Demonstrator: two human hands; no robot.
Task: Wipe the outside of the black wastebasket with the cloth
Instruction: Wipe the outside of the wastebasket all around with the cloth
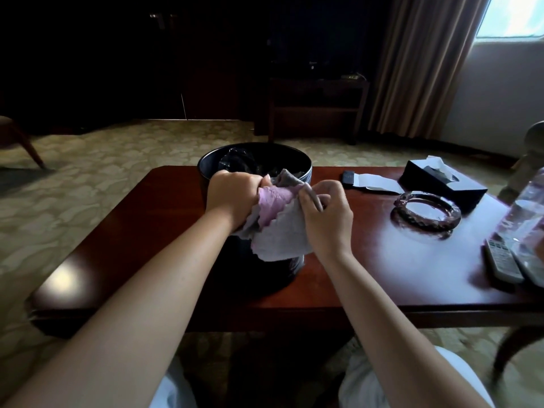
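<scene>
- Wastebasket [265, 269], black, stood upright at centre frame on a red-brown table [147, 231].
- Cloth [279, 231], grey and pink, hung over its near rim and outer wall.
- Left hand [232, 195] gripped the bunched cloth in a fist.
- Right hand [326, 213] pinched a cloth edge, fingers curled.
- Ashtray [425, 212], tissue box [444, 179] and remotes [506, 260] lay at right.

arms: bare to past the elbows, no sleeves | hands [235, 195]: no gloves | lap: white garment
</scene>
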